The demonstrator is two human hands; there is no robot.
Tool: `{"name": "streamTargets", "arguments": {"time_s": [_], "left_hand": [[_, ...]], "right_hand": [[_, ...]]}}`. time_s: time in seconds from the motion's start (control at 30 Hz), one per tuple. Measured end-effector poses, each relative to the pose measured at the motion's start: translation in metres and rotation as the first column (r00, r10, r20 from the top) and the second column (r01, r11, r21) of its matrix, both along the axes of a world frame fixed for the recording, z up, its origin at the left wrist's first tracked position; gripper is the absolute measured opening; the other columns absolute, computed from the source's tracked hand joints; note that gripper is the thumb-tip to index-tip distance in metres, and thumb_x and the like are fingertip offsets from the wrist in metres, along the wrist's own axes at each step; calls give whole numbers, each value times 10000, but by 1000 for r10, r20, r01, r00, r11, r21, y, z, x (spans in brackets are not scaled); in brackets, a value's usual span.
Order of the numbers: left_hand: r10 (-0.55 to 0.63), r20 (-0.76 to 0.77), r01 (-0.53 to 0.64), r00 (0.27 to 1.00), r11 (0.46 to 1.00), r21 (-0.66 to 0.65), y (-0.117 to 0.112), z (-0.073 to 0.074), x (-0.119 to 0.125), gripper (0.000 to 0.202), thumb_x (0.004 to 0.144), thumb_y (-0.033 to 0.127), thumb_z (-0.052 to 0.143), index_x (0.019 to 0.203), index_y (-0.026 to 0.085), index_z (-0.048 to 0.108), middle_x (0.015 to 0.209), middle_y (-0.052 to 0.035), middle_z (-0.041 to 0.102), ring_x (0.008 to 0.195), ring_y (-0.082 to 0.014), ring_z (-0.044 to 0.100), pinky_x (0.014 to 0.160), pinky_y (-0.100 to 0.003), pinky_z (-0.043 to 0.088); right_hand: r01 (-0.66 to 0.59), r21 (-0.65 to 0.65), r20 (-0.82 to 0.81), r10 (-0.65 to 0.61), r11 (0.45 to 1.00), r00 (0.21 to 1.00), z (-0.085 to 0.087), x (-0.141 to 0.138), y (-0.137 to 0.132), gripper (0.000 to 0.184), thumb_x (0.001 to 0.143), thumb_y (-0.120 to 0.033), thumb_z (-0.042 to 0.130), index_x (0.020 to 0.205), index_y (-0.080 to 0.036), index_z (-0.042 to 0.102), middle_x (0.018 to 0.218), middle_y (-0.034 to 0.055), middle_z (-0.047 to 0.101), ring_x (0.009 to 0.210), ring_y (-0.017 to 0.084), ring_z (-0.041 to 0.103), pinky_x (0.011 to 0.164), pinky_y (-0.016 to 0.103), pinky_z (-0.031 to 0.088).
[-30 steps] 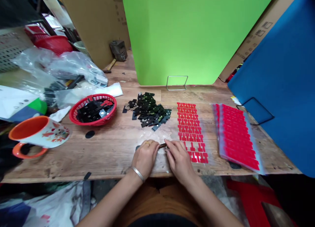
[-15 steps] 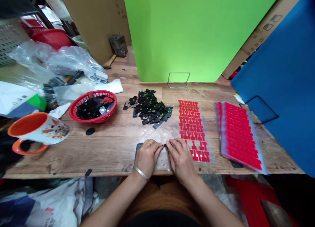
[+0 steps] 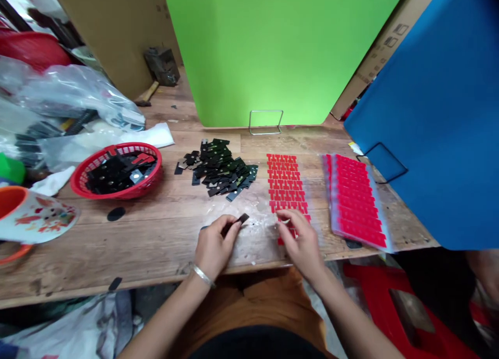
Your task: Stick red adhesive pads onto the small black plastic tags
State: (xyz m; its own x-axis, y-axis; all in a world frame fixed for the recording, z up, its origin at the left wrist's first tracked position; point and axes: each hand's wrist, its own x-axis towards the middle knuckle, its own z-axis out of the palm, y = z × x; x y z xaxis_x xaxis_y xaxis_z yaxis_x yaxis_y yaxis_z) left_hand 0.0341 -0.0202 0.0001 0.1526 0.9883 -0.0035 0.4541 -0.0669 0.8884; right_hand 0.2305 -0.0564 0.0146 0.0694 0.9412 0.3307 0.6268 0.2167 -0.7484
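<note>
My left hand [image 3: 215, 244] is closed on a small black flat piece [image 3: 238, 220], held just above the wooden table [image 3: 156, 234] near its front edge. My right hand [image 3: 298, 240] rests over the near end of a clear sheet of red T-shaped stickers [image 3: 286, 185], fingers curled down onto the stickers. Whether it has one pinched I cannot make out. A loose pile of black pieces [image 3: 218, 169] lies just beyond both hands.
A red basket [image 3: 117, 171] with black pieces stands at left, an orange-lined mug [image 3: 27, 221] at far left, plastic bags [image 3: 66, 96] behind. A stack of red sticker sheets [image 3: 356, 200] lies right. Green board [image 3: 273, 52] and blue board [image 3: 436, 115] stand behind.
The hands were together on the black piece. Now the right hand has moved right onto the red sticker sheet, and the left keeps the piece. The view shifted rightward.
</note>
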Motion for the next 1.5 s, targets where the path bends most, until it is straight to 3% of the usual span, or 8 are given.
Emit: {"name": "streamTargets", "arguments": {"time_s": [0.13,0.3,0.6,0.83,1.03,1.2,1.33,1.5], "left_hand": [[109,438,49,892,941,-334,-1,10,10,237,779,365,536,879,161,472,758,-53,666,650,-154,612,639,-299,496],[145,566,172,812,866,-469,-6,15,33,267,748,320,586,905,142,466,739,-57,664,615,-131,613,653,-306,508],[-4,563,284,827,867,-410,-7,8,71,181,780,297,532,831,150,440,749,-57,650,615,-122,613,614,-277,515],[-105,463,297,880,883,-364,-9,-4,81,140,805,289,489,855,160,474,802,-66,652,673,-138,637,652,-301,533],[-61,474,278,878,873,-402,-6,-10,80,114,801,261,492,830,171,429,765,-58,661,626,-142,649,623,-307,542],[-51,487,285,872,862,-420,-3,-12,80,94,797,231,496,818,175,424,763,-55,667,617,-140,653,619,-307,545],[-39,468,266,883,863,-429,-3,-10,81,104,791,242,510,807,172,434,779,-60,670,615,-136,651,616,-301,546],[-11,453,234,892,867,-439,-4,-8,82,142,781,264,536,817,172,435,756,-59,671,611,-144,652,583,-283,544]], "right_hand": [[29,-148,26,-26,989,999,1,36,-3,93,804,-166,486,782,-191,573,766,25,575,729,166,538,652,279,427],[-14,-210,140,45,978,989,-9,42,-9,111,763,-95,499,739,-188,554,753,18,546,751,168,519,696,282,400],[40,-264,295,42,964,954,-14,35,-2,94,737,-95,521,736,-181,559,779,39,530,758,171,499,697,277,391],[-35,-341,302,145,939,942,-10,42,9,116,708,-67,523,684,-179,542,733,11,515,679,135,490,633,236,372],[2,-225,291,66,974,954,-14,39,-1,132,743,-98,530,810,-187,600,806,37,515,735,156,497,664,260,400],[-33,-139,302,74,990,951,-21,36,-7,145,786,-119,498,730,-191,611,806,56,517,783,181,496,712,299,411],[-54,-126,203,78,991,976,-21,39,-7,121,756,-96,499,722,-188,570,808,45,520,784,173,492,704,287,411],[-57,-177,-113,37,983,993,-14,48,-10,72,748,-134,503,714,-186,539,785,22,544,693,139,501,617,251,408]]}}
